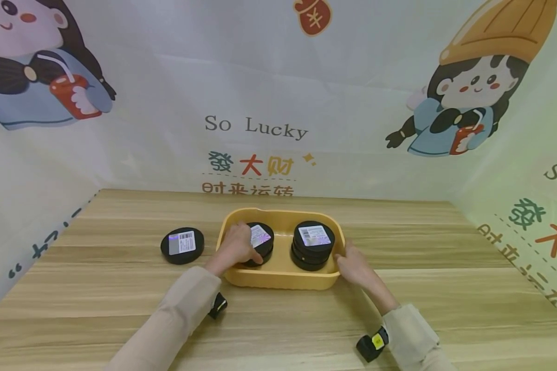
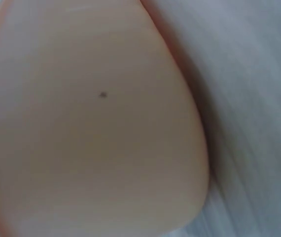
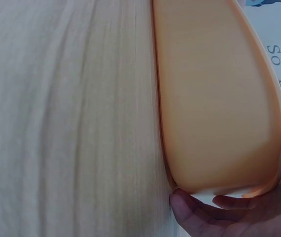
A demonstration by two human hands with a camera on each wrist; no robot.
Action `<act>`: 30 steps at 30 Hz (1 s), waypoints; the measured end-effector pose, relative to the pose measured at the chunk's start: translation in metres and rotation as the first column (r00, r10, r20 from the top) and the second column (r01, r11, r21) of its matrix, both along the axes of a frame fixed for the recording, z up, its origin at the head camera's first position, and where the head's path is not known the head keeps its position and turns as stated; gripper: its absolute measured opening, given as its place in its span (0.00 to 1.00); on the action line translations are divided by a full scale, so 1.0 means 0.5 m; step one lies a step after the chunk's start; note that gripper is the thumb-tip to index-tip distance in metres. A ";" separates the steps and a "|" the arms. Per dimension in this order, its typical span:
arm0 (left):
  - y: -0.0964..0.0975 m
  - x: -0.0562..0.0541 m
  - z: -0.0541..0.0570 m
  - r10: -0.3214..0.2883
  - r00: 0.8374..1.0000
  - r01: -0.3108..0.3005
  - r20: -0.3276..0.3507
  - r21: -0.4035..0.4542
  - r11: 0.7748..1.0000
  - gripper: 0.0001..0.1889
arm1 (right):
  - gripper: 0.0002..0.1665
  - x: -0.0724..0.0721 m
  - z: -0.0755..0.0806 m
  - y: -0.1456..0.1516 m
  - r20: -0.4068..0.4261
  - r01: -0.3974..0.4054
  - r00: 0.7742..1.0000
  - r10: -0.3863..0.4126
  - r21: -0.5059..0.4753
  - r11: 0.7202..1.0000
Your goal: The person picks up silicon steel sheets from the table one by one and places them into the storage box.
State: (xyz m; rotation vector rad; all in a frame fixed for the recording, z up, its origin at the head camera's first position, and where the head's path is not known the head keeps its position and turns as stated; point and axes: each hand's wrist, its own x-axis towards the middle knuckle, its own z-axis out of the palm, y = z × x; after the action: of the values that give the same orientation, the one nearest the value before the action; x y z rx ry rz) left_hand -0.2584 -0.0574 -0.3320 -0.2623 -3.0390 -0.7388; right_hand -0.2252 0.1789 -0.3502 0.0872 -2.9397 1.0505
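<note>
A yellow plastic bin [image 1: 280, 281] stands on the table with two stacks of flat black round discs inside. My left hand [image 1: 234, 247] reaches over the bin's left end and grips the top black disc [image 1: 262, 236] of the left stack, thumb at its front edge. The palm hides that disc's left part. At the bin's right end my right hand [image 1: 355, 265] holds the end wall; its fingers [image 3: 190, 210] curl by the bin's lower corner in the right wrist view. The right stack [image 1: 313, 242] stands untouched. The left wrist view shows mostly the bin's wall [image 2: 106, 138].
A single black disc [image 1: 182, 246] with a white and silver barcode label lies on the wooden table [image 1: 283, 330], left of the bin. Behind the table hangs a printed cloth [image 1: 260, 77] with cartoon figures, which also covers both sides.
</note>
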 end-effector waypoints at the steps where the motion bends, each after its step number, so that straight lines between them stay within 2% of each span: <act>1: 0.001 0.000 0.001 0.002 1.000 -0.002 0.007 -0.005 1.000 0.31 | 0.26 0.000 0.000 0.000 -0.003 0.000 1.000 0.000 0.001 1.000; 6: 0.002 0.003 0.004 0.026 0.999 -0.025 0.037 -0.007 1.000 0.35 | 0.27 0.000 -0.002 0.000 0.008 0.003 1.000 -0.003 -0.008 1.000; 11: 0.004 0.009 0.006 0.042 0.999 -0.043 0.032 0.013 0.999 0.41 | 0.29 -0.001 -0.002 0.001 0.017 0.005 1.000 -0.004 -0.005 1.000; 15: 0.003 0.016 0.014 0.036 0.999 -0.036 0.015 0.023 0.999 0.40 | 0.29 -0.002 -0.003 0.002 0.021 0.005 1.000 -0.005 0.000 1.000; 23: -0.022 0.030 0.038 -0.071 0.997 0.072 -0.016 0.059 0.996 0.33 | 0.28 -0.001 -0.001 0.002 0.017 0.004 1.000 -0.004 0.000 1.000; 27: -0.055 0.029 0.045 -0.147 0.988 0.152 -0.057 0.103 0.983 0.34 | 0.28 -0.001 0.000 0.000 0.018 0.005 1.000 -0.006 0.010 1.000; 30: -0.083 0.026 0.048 -0.159 0.983 0.172 -0.093 0.157 0.972 0.33 | 0.28 -0.002 0.000 0.000 0.020 0.005 1.000 -0.005 0.010 1.000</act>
State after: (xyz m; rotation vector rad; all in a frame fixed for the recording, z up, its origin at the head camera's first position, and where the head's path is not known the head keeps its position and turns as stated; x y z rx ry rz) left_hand -0.2456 -0.0989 -0.3081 -0.5333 -2.8855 -0.9587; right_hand -0.2261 0.1787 -0.3504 0.0702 -2.9617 1.0432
